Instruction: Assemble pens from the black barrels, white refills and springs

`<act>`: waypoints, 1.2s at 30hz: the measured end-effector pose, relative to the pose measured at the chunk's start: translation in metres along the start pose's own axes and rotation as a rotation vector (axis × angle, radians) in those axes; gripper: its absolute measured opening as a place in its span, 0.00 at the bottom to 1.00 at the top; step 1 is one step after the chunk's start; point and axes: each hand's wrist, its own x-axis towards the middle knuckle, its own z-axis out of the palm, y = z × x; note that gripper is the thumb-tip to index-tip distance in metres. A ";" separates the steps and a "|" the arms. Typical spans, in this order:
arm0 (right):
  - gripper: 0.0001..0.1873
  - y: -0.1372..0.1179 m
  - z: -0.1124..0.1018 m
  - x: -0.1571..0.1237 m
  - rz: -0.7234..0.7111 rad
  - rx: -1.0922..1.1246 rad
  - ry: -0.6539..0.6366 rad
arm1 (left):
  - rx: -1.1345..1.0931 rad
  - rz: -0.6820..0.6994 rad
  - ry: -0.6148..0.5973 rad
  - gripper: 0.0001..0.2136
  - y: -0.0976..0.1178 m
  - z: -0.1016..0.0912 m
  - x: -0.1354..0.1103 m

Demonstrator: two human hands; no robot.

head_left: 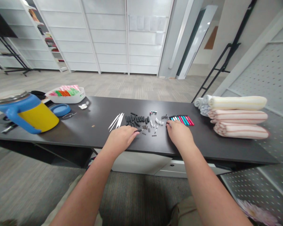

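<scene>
**Hands among sorted pen parts**

The left hand (121, 135) lies knuckles-up near the table's (226, 147) front edge, fingers curled narrow, with what looks like a thin black piece (140, 130) at its fingertips; whether it is truly pinched I cannot tell. The right hand (179, 131) rests palm-down, fingers loosely together, its tips touching the near end of the row of coloured barrels (182, 119); it seems to hold nothing.

Between the hands sit black caps (135, 119), a scatter of tiny springs and tips (154, 124), and, left of the caps, a fan of white refills (116, 121). All of these look light, stiff and smooth, likely to roll or skid, so a fingertip pinch at mid-length would suit the barrels and refills; the smallest bits would need picking up one at a time.

Further out: rolled towels (238, 116) stacked at the right, a yellow jug (28, 113) with blue handle at the left, a white tray (67, 94) behind it.
</scene>
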 end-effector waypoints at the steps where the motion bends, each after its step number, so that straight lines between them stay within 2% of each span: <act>1: 0.17 -0.001 -0.001 0.000 0.014 -0.002 -0.010 | -0.001 -0.008 -0.014 0.16 0.000 -0.001 0.000; 7: 0.19 -0.004 -0.004 0.001 0.096 0.001 -0.072 | -0.010 -0.035 -0.055 0.18 0.001 -0.001 0.001; 13: 0.21 -0.003 -0.002 0.003 0.066 -0.019 -0.078 | -0.005 -0.031 -0.055 0.17 0.000 0.000 0.001; 17: 0.18 0.000 0.000 0.002 0.058 0.017 -0.017 | 0.000 -0.021 -0.035 0.17 -0.001 0.002 0.000; 20: 0.15 -0.003 -0.003 -0.002 0.046 0.145 0.124 | 0.002 0.001 0.002 0.17 -0.002 0.003 -0.001; 23: 0.16 -0.014 -0.009 -0.012 -0.088 0.305 0.267 | 0.003 0.044 0.053 0.15 -0.003 0.002 -0.002; 25: 0.18 -0.027 -0.012 -0.020 -0.253 0.393 0.276 | -0.010 0.087 0.082 0.14 -0.003 0.001 -0.003; 27: 0.17 -0.042 -0.013 -0.028 -0.403 0.463 0.209 | -0.044 0.128 0.095 0.14 -0.003 0.000 -0.003; 30: 0.15 -0.062 -0.013 -0.035 -0.526 0.517 0.083 | -0.110 0.171 0.085 0.11 0.000 -0.002 -0.003; 33: 0.13 -0.071 -0.011 -0.035 -0.572 0.541 0.020 | -0.134 0.184 0.068 0.10 0.004 -0.003 -0.003; 36: 0.14 -0.071 -0.008 -0.033 -0.564 0.555 0.019 | -0.140 0.175 0.070 0.10 0.006 -0.002 -0.003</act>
